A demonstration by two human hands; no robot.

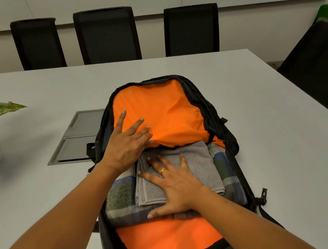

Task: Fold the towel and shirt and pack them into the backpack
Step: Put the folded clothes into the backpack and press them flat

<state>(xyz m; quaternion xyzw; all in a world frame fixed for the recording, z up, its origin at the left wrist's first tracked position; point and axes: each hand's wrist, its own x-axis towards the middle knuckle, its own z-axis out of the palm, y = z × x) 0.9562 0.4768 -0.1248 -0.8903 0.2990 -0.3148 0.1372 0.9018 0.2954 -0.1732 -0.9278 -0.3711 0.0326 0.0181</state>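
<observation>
Both hands are down flat with fingers splayed wide. The right hand (175,185), ring on one finger, presses on the folded gray terry towel (199,161), which sits as a neat rectangle on the folded plaid woven shirt (119,199) inside the open black backpack (234,140), lying flat on the smooth white table (268,128). The left hand (127,143) rests on the slick, wrinkly orange lining (167,110) of the upper flap, though I can't really tell if its fingertips hook under that flap's edge.
</observation>
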